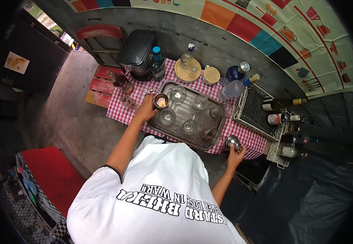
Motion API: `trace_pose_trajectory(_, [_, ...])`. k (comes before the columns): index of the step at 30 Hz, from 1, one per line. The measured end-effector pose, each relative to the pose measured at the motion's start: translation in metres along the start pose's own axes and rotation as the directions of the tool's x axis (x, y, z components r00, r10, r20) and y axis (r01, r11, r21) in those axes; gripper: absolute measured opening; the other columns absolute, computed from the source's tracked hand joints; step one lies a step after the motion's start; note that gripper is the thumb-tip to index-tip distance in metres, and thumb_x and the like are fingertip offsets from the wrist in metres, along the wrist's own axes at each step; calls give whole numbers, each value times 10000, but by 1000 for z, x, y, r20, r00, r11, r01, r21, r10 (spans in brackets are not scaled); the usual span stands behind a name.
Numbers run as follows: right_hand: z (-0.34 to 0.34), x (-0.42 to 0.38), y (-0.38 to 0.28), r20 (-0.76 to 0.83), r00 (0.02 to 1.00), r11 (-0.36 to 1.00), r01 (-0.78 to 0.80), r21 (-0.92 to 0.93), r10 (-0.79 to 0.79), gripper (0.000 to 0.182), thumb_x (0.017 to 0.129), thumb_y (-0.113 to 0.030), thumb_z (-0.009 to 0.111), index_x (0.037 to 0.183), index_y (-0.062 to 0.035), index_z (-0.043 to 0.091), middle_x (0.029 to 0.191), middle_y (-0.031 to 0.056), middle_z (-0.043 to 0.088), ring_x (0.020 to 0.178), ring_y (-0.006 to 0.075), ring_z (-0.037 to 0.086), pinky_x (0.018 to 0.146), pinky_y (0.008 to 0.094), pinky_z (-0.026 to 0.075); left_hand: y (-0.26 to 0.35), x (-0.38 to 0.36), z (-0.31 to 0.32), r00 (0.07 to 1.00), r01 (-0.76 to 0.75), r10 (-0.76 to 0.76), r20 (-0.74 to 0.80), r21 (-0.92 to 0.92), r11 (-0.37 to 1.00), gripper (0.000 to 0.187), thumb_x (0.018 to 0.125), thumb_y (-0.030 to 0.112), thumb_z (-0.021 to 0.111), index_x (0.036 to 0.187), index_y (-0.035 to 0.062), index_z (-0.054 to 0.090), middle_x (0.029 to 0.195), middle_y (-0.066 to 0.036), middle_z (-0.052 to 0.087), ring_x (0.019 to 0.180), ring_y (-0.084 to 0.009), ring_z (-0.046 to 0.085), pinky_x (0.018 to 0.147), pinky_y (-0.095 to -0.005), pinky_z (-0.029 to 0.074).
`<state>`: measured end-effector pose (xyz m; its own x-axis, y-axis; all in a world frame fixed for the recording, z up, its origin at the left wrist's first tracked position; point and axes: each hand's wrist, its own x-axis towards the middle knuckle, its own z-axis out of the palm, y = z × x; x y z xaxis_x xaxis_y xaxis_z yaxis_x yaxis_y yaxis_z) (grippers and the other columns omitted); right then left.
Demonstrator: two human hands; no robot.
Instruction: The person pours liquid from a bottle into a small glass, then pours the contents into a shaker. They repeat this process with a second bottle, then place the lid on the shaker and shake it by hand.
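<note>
My left hand (144, 109) is closed round the side of a steel cup (161, 101), whose open mouth shows something pale and orange inside. The cup is at the left edge of a dark metal tray (175, 132). Several clear drinking glasses stand on that tray, among them one glass (178, 94) right beside the cup and another (167, 116) below it. Off the tray's right corner, my right hand (236, 154) grips a rounded, shiny shaker top (233, 142) near the table's front edge. The undersides of both metal pieces are hidden.
A red-and-white checked cloth (247, 132) covers the table. Bottles, including a blue-capped bottle (157, 65) and a brown bottle (122, 82), line the left and back. A dark bin (139, 49) stands behind. A wire crate (255, 110) and more bottles are at the right.
</note>
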<state>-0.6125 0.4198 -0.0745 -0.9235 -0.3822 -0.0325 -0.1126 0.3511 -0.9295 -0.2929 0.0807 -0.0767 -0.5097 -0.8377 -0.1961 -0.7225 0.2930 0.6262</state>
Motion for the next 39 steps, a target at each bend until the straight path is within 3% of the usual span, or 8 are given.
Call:
trace_pose_trajectory(6, [15,-46,-72,-147,989,1000,-13,-21,9,410,854,-88,787,1193,-32,563,1034,56,607,900,120,601,764,254,486,-16,35,0,979,-98,105,177,-47,994,956,658,26,832,1462,-7,315,1472,-213,378,1364,-408,407,1097,-440,406])
trace_pose_trajectory(8, [26,-52,-96,-104,984,981,129,-144,-145,382,873,-77,767,1184,-26,551,1009,28,584,864,83,569,736,218,463,-19,41,1,952,-161,173,253,-68,985,988,658,29,834,1483,-5,291,1483,-208,369,1380,-399,389,1115,-429,398])
trace_pose_trajectory(13, [63,-67,-150,-52,983,966,163,-200,-176,416,835,-79,793,1182,-20,571,1062,47,569,933,128,568,843,272,472,-24,53,-1,895,-278,289,341,-82,957,1054,648,24,828,1528,52,248,1498,-194,336,1389,-403,374,1133,-435,390])
trace_pose_trajectory(17, [102,-86,-167,-70,984,979,155,-133,-166,419,788,-83,815,1139,-25,594,1035,69,567,928,176,569,824,310,471,-30,60,0,848,-383,396,353,-109,917,1052,648,19,830,1529,60,256,1487,-197,353,1368,-404,394,1130,-446,383])
trace_pose_trajectory(20, [125,-108,-177,-1,985,952,167,-258,-173,430,766,-78,820,1136,-25,607,1017,69,572,877,177,572,780,305,477,-36,66,2,799,-454,455,393,-100,885,1043,652,20,834,1527,64,269,1478,-198,372,1349,-403,410,1111,-452,390])
trace_pose_trajectory(24, [154,-134,-184,21,988,971,156,-182,-155,412,755,-74,814,1113,-34,614,954,64,562,823,164,567,731,291,476,-34,72,3,797,-385,411,441,-153,910,989,654,-6,815,1499,58,305,1471,-194,379,1369,-399,396,1139,-425,370])
trace_pose_trajectory(32, [180,-147,-194,195,973,972,157,-175,-122,414,746,-127,826,1088,-34,612,917,44,544,775,149,518,686,289,445,-43,76,7,835,-381,491,247,-385,841,807,644,23,776,1375,10,435,1294,-185,541,1222,-382,550,1022,-408,469])
trace_pose_trajectory(39, [188,-147,-194,184,977,983,130,-127,-106,429,764,-159,833,1111,-44,610,890,33,557,732,118,531,658,275,471,-22,61,-28,864,-393,467,188,-328,859,795,660,94,799,1370,20,448,1301,-175,550,1206,-368,570,1002,-403,485])
